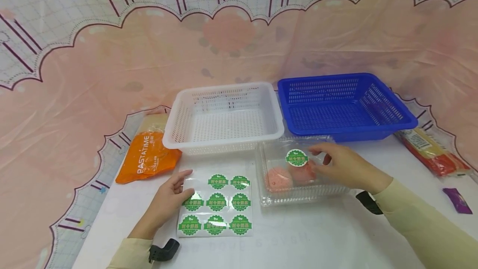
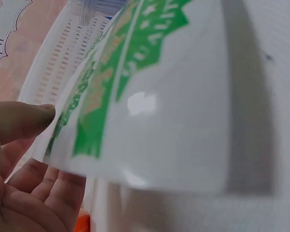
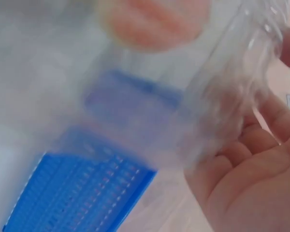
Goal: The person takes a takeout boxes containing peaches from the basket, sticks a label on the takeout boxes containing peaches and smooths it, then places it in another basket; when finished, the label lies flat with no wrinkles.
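Note:
My left hand (image 1: 169,197) pinches the upper left edge of a clear sheet of round green stickers (image 1: 216,202). In the left wrist view the sheet (image 2: 150,121) bends upward, with the thumb on one face and fingers behind. Its top left space has no sticker. My right hand (image 1: 341,167) grips the right side of a clear plastic fruit box (image 1: 269,152), its thumb and forefinger near the lid's green and white sticker (image 1: 296,158). Two pink, peach-like fruits (image 1: 279,179) lie inside. The right wrist view is blurred; fingers (image 3: 261,135) show partly through the plastic.
Behind the sheet stands a white basket (image 1: 223,146), beside a blue basket (image 1: 351,130). On the left lies an orange pasta bag (image 1: 149,157). A red and yellow packet (image 1: 433,150) and a small purple packet (image 1: 457,200) lie at the right.

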A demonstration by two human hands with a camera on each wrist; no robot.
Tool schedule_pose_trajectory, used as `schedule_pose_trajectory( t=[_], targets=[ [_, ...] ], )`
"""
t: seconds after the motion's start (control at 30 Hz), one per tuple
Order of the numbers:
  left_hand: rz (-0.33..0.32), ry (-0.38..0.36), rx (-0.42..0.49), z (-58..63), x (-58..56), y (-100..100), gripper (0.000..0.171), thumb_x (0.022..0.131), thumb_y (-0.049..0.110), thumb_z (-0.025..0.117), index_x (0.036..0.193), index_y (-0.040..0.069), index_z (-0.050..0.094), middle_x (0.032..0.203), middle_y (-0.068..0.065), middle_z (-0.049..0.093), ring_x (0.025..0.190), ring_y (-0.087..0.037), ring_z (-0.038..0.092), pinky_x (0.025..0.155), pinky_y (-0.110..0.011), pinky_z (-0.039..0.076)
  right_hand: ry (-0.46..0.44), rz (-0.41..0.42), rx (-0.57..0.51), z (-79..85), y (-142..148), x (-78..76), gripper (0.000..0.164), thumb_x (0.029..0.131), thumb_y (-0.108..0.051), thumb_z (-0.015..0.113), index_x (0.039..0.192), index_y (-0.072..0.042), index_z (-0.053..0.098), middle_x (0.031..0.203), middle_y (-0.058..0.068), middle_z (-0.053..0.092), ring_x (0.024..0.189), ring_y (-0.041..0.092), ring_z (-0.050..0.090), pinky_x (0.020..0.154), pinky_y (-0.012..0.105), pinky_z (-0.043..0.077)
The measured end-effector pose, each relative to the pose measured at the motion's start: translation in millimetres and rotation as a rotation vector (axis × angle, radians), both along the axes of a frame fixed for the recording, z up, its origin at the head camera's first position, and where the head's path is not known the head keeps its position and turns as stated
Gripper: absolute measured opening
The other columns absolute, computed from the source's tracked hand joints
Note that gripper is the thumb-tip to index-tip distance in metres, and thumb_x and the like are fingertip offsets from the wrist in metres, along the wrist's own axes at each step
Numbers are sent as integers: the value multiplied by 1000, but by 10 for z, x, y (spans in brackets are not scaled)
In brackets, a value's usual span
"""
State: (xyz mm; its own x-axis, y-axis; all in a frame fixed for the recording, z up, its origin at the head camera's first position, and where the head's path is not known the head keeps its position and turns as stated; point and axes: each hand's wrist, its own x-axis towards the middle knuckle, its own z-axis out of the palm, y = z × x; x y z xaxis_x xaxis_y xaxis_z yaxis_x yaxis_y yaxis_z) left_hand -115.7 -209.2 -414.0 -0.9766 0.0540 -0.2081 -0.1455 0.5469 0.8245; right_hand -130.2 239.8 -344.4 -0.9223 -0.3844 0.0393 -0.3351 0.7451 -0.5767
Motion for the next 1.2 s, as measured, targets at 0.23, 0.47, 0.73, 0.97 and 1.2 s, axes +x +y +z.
schedule_pose_trajectory(
  t=[0.23, 0.47, 0.73, 0.97, 1.2],
  targets=[
    [7, -9, -47, -12, -8, -10, 58, 96, 17, 68, 149, 11, 47, 154, -20, 39, 133, -41, 46, 104, -47, 41, 1, -12, -21, -7, 145, 69, 50, 92, -20, 74, 134, 1, 59, 121, 12, 65, 92, 18, 60, 73, 35, 54],
    [-13, 28, -126, 59, 6, -24, 59, 96, 18, 67, 150, 9, 45, 153, -21, 40, 136, -40, 43, 107, -49, 39, 31, -40, -31, 2, 237, 110, 48, 92, -21, 73, 133, 1, 60, 120, 14, 66, 101, 26, 63, 83, 47, 55],
    [8, 58, -105, 168, -20, -53, 63, 97, 21, 67, 152, 8, 40, 154, -20, 38, 140, -38, 37, 110, -51, 35, 66, -94, -27, -48, 409, 146, 52, 93, -24, 73, 136, -1, 56, 132, 20, 57, 108, 38, 60, 85, 54, 54],
    [5, 90, 1, 202, -101, -8, 67, 99, 22, 65, 156, 11, 33, 157, -15, 35, 139, -35, 41, 110, -49, 37, 42, -117, -51, -166, 511, 131, 56, 94, -23, 73, 139, 3, 53, 143, 25, 45, 116, 44, 55, 87, 58, 53],
    [-20, 119, 43, 253, -179, 58, 71, 98, 28, 67, 158, 16, 31, 158, -15, 33, 138, -35, 43, 108, -48, 39, -14, -107, -91, -261, 574, 122, 59, 95, -23, 71, 142, 5, 48, 144, 29, 40, 117, 47, 53, 88, 60, 52]
  ],
)
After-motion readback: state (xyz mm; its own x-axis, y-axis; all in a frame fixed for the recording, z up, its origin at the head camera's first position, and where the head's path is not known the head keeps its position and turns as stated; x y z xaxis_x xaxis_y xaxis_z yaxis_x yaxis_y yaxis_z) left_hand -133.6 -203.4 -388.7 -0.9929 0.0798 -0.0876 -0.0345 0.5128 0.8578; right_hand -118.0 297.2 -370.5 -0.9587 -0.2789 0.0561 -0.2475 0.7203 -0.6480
